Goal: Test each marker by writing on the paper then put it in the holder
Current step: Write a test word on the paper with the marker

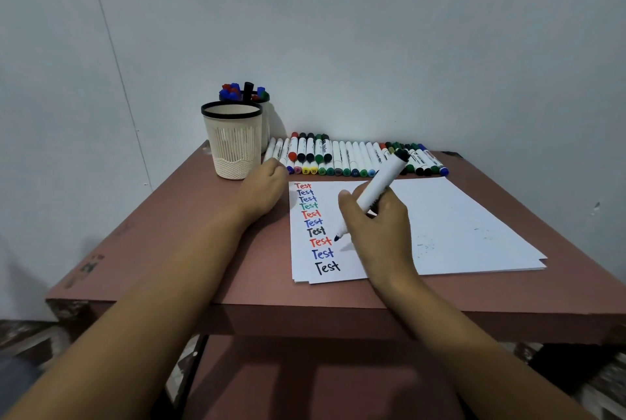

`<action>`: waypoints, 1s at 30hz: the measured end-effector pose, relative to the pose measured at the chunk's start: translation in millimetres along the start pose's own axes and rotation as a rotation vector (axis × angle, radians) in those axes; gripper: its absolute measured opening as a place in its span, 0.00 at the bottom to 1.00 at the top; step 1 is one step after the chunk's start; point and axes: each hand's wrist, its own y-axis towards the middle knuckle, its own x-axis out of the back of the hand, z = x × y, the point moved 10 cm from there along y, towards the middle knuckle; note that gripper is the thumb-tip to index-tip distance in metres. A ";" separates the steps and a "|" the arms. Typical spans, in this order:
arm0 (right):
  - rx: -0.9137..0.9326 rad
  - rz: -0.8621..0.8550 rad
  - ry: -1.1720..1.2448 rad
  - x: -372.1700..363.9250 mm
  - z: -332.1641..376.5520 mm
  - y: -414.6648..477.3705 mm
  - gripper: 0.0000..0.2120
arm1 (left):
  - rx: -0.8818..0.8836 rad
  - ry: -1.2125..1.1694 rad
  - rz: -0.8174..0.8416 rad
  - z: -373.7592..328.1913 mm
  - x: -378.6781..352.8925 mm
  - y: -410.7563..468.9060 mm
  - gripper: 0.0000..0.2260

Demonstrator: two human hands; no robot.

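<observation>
My right hand [379, 226] grips a white marker [379, 182], black tip down just above the paper [457, 216], black cap pushed onto its upper end. A column of several coloured "Test" words runs down the paper's left side; the lowest is black. My left hand [262, 191] rests in a fist at the paper's top left corner, whether it holds anything is hidden. A cream mesh holder [233, 145] stands beyond it, with nothing showing above its rim. Behind it a second holder [265, 121] is packed with markers.
A long row of capped markers [352, 157] lies along the back of the reddish table [189, 243], against the wall. The table's front edge runs just below the paper stack. Below the table, a dark frame and patterned floor show.
</observation>
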 end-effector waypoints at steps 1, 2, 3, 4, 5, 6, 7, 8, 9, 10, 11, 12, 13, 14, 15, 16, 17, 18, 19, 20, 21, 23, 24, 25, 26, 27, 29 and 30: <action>-0.027 0.000 0.021 0.7 -0.9 5.6 0.12 | 0.000 -0.030 -0.021 -0.9 2.9 0.4 0.13; -0.058 0.003 0.039 0.8 -2.3 12.7 0.12 | -0.004 -0.055 -0.042 -2.4 5.7 1.1 0.12; -0.084 0.008 0.057 1.1 -3.3 20.2 0.13 | -0.010 -0.073 -0.058 -3.9 8.0 1.9 0.12; -0.102 0.012 0.073 1.2 -4.2 28.3 0.14 | -0.020 -0.082 -0.066 -5.4 9.1 3.0 0.12; -0.117 0.016 0.090 1.0 -5.1 36.9 0.14 | -0.039 -0.079 -0.067 -7.7 9.0 4.2 0.12; -0.130 0.023 0.106 0.6 -6.8 45.6 0.14 | -0.062 -0.071 -0.062 -10.1 7.9 5.0 0.12; -0.143 0.033 0.125 -0.2 -8.9 54.2 0.14 | -0.088 -0.063 -0.055 -12.5 6.5 5.2 0.11; -0.157 0.047 0.141 -1.9 -11.9 62.6 0.13 | -0.114 -0.060 -0.045 -15.2 4.9 4.7 0.10; -0.175 0.063 0.156 -3.7 -15.3 69.8 0.12 | -0.143 -0.059 -0.033 -18.3 3.1 3.1 0.09; -0.194 0.077 0.175 -5.7 -18.7 76.6 0.10 | -0.178 -0.055 -0.019 -22.4 1.3 1.6 0.09; -0.212 0.086 0.202 -7.2 -21.7 82.4 0.09 | -0.214 -0.051 -0.002 -26.3 -1.0 0.1 0.10; -0.224 0.091 0.234 -8.4 -23.9 87.4 0.09 | -0.243 -0.047 0.014 -29.5 -3.1 -0.9 0.11; -0.229 0.096 0.263 -9.5 -25.7 91.1 0.10 | -0.260 -0.045 0.030 -31.3 -5.4 -1.1 0.12; -0.227 0.105 0.283 -11.1 -27.5 93.4 0.10 | -0.266 -0.047 0.045 -32.3 -7.6 -1.5 0.13; -0.219 0.115 0.293 -12.7 -29.6 95.2 0.10 | -0.264 -0.053 0.062 -32.1 -9.9 -1.2 0.15; -0.211 0.124 0.300 -14.0 -32.7 96.0 0.09 | -0.255 -0.065 0.082 -31.4 -12.6 -1.2 0.16; -0.204 0.131 0.312 -15.2 -36.4 97.0 0.08 | -0.246 -0.080 0.102 -30.4 -15.5 -0.9 0.17; -0.198 0.141 0.328 -16.6 -39.4 97.2 0.07 | -0.240 -0.096 0.120 -30.1 -18.1 -0.9 0.18; -0.194 0.154 0.343 -18.2 -41.5 97.3 0.06 | -0.240 -0.112 0.133 -30.8 -19.9 -1.2 0.19; -0.190 0.170 0.352 -20.3 -42.5 97.8 0.05 | -0.244 -0.126 0.143 -32.3 -21.7 -1.4 0.20; -0.185 0.186 0.358 -22.2 -42.4 98.3 0.05 | -0.249 -0.138 0.154 -34.0 -23.3 -1.7 0.21; -0.171 0.211 0.367 -25.8 -40.1 98.6 0.05 | -0.261 -0.152 0.174 -37.8 -27.2 -2.8 0.22; -0.164 0.225 0.365 -28.2 -38.3 98.1 0.05 | -0.270 -0.152 0.182 -39.8 -28.8 -3.8 0.22; -0.160 0.237 0.357 -30.2 -37.5 97.4 0.06 | -0.278 -0.145 0.190 -41.3 -30.7 -4.7 0.22; -0.158 0.245 0.343 -31.6 -37.0 96.9 0.06 | -0.286 -0.137 0.195 -42.8 -31.9 -5.5 0.21; -0.157 0.245 0.328 -31.9 -37.1 97.0 0.07 | -0.291 -0.132 0.194 -43.8 -32.1 -5.8 0.21; -0.154 0.234 0.308 -30.5 -37.8 98.0 0.07 | -0.288 -0.136 0.178 -44.0 -30.4 -5.1 0.21; -0.157 0.230 0.305 -29.8 -38.3 98.5 0.06 | -0.283 -0.142 0.171 -43.7 -29.4 -4.9 0.21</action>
